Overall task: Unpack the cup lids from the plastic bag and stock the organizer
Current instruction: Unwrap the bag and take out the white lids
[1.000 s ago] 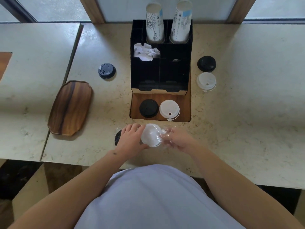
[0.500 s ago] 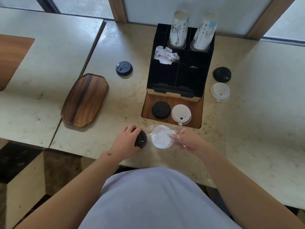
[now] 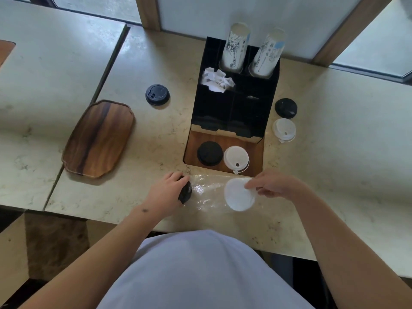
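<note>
Both hands on the bag (image 3: 207, 192) at the counter's near edge.
My left hand (image 3: 166, 192) curls over a black lid (image 3: 185, 192), mostly hidden; I cannot tell whether it sits inside the plastic. My right hand (image 3: 273, 185) pinches the white lid (image 3: 239, 195) at its rim, over the bag. The organizer (image 3: 234, 108) stands behind; its cups' (image 3: 235, 50) print is too small to read.

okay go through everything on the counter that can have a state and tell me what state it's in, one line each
left hand: closed on a black lid, tilted on edge
right hand: pinching a white lid
plastic bag: flat on the counter between the hands
organizer: two cup stacks at back, crumpled paper in one compartment
organizer's wooden base: one black lid, one white lid
wooden tray: bare
</note>
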